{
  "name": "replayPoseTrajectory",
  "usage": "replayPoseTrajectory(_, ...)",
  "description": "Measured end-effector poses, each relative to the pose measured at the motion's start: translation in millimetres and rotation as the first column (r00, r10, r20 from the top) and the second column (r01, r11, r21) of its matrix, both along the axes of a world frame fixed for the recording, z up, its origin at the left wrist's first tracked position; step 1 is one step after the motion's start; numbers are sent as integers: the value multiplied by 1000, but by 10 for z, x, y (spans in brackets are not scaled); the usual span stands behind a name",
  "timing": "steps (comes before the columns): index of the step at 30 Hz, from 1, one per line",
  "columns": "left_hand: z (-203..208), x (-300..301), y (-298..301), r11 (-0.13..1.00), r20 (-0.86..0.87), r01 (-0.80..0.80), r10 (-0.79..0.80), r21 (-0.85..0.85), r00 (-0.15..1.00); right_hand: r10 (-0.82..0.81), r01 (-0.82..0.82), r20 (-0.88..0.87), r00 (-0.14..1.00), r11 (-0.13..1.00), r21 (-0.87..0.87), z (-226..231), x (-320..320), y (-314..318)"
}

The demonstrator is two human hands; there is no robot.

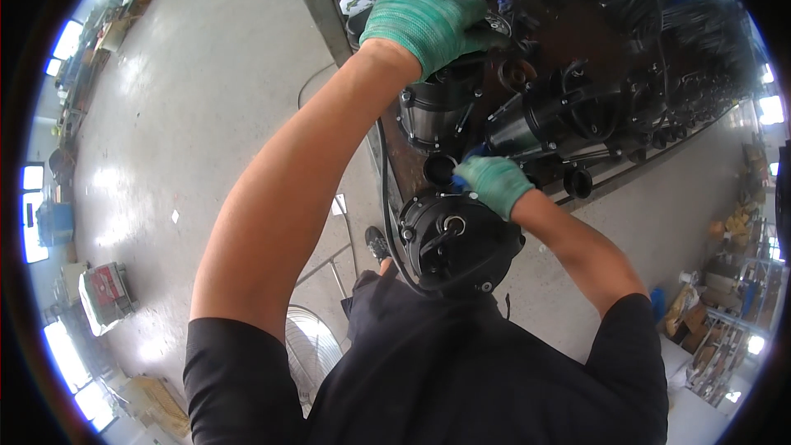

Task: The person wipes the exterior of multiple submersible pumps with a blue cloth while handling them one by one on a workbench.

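Observation:
Both of my hands wear green knitted gloves. My left hand (424,25) reaches to the far edge of a black, motor-like pump (437,111) with bolts round its rim. Its dark fingertips curl in over black parts, and what they grip is hidden. Nearer to me, my right hand (494,183) is closed on a small blue thing (461,180), too covered to name. That hand is beside a round black opening (439,168) and just above another black pump (461,243), which stands close to my body with a black cable (384,173) curving past it.
More black pumps (527,124) lie on their sides on the dark bench to the right, with piled black cables (676,25) behind. A brown ring-shaped part (517,75) lies among them. A floor fan (311,350) stands by my left side. Boxes line the walls.

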State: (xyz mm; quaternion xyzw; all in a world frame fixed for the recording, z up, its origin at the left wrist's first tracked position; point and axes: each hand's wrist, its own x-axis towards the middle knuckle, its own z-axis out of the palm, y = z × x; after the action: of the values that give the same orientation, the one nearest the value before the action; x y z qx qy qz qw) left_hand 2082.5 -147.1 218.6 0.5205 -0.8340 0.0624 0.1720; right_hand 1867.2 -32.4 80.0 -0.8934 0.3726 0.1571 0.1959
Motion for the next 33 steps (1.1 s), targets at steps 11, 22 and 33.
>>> replayPoseTrajectory(11,-64,-20,-62,989,-26,72,-76,-126,997,-311,335,239,920,940,-65,-308,-182,167)
replayPoseTrajectory(22,183,-531,62,994,223,-93,77,60,972,-824,614,268,500,555,561,-672,-478,633)
replayPoseTrajectory(33,153,-425,232,991,153,-116,105,69,983,-763,574,174,622,596,562,-588,-716,556)
